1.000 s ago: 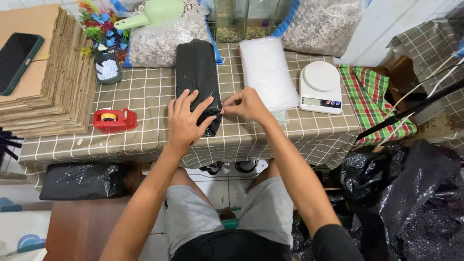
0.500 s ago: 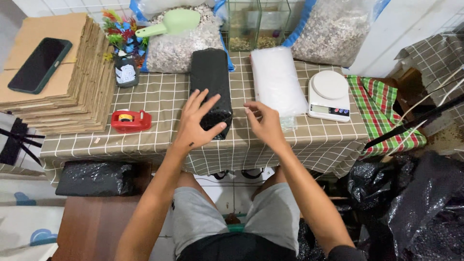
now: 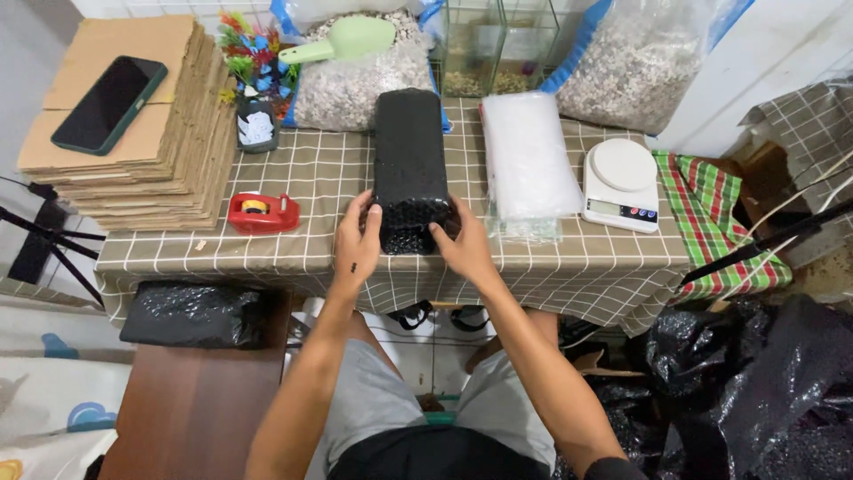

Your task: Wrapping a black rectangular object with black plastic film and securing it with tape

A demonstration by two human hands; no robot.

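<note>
A long black bubble-wrap bundle [image 3: 410, 164] lies lengthwise on the checked tablecloth [image 3: 320, 178], in the middle of the table. My left hand [image 3: 358, 240] grips its near end from the left side. On the right side of that same end sits my right hand [image 3: 462, 242], fingers curled against it. Both hands hold the bundle between them near the table's front edge.
A stack of clear bags [image 3: 527, 160] and a white kitchen scale [image 3: 622, 184] lie to the right. A red tape dispenser [image 3: 263, 212] and a cardboard stack [image 3: 133, 133] with a phone [image 3: 108, 103] are left. Gravel bags [image 3: 351, 84], a green scoop [image 3: 351, 40] and a glass tank [image 3: 500, 44] stand behind.
Both hands have come in from flat on and beside the bundle to clasp its near end from either side. The view has shifted slightly.
</note>
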